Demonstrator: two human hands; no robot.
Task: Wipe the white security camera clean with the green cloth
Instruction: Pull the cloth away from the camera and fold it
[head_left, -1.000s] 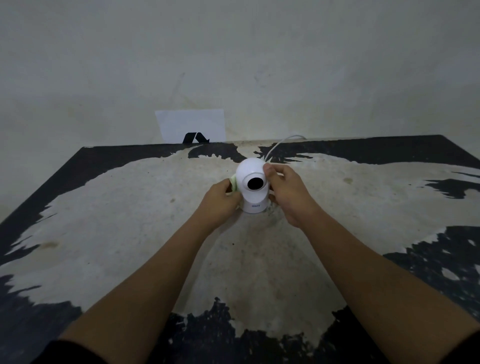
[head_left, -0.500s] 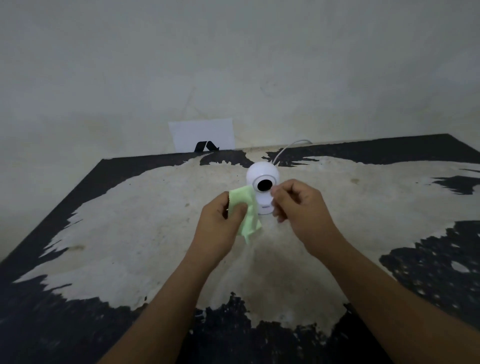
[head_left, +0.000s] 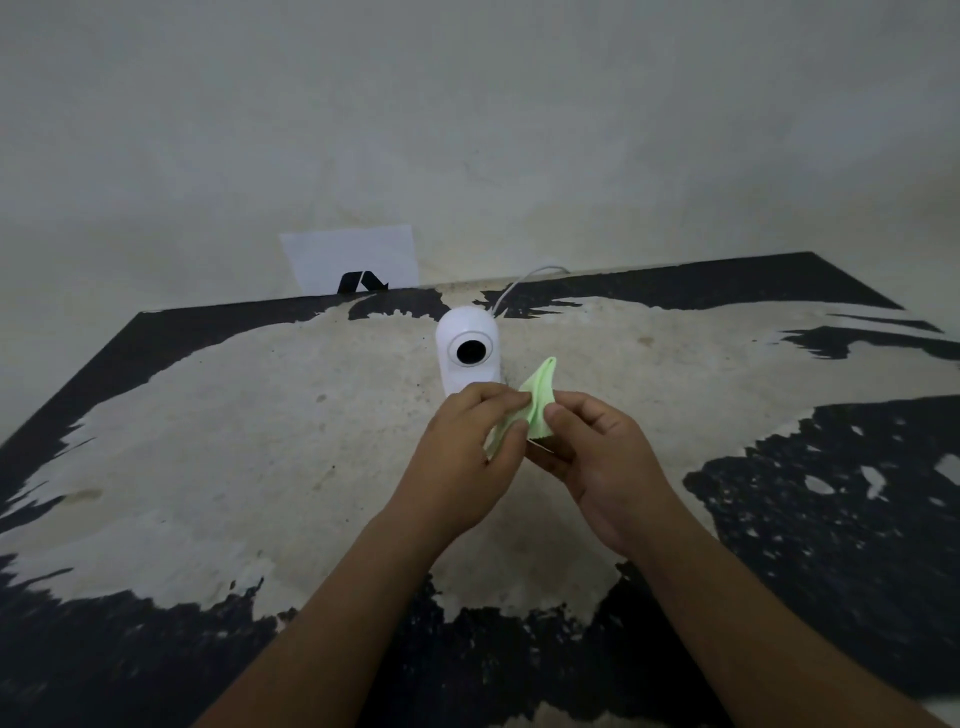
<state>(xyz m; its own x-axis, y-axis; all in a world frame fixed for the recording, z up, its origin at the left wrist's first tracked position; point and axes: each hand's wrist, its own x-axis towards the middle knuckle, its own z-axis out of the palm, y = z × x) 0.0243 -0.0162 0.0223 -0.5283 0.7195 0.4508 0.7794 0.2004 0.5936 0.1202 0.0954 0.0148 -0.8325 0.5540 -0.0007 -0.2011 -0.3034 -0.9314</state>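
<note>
A worktop (head_left: 218, 447) fills the lower view, its black coating worn away across the middle to a pale, speckled patch with ragged edges. Behind its far edge rises a plain, stained wall (head_left: 467, 130). A white sheet of paper (head_left: 353, 260) leans against that wall, with a black angular mark (head_left: 361, 282) at its bottom edge.

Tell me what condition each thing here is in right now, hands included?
White security camera: upright on the table, lens facing the wearer, nobody holding it.
Green cloth: crumpled, off the table, pinched between both hands just in front of the camera.
Left hand: closed on the cloth.
Right hand: closed on the cloth.
White cable: runs from behind the camera over the table's far edge.
Table: black coating badly worn away.
</note>
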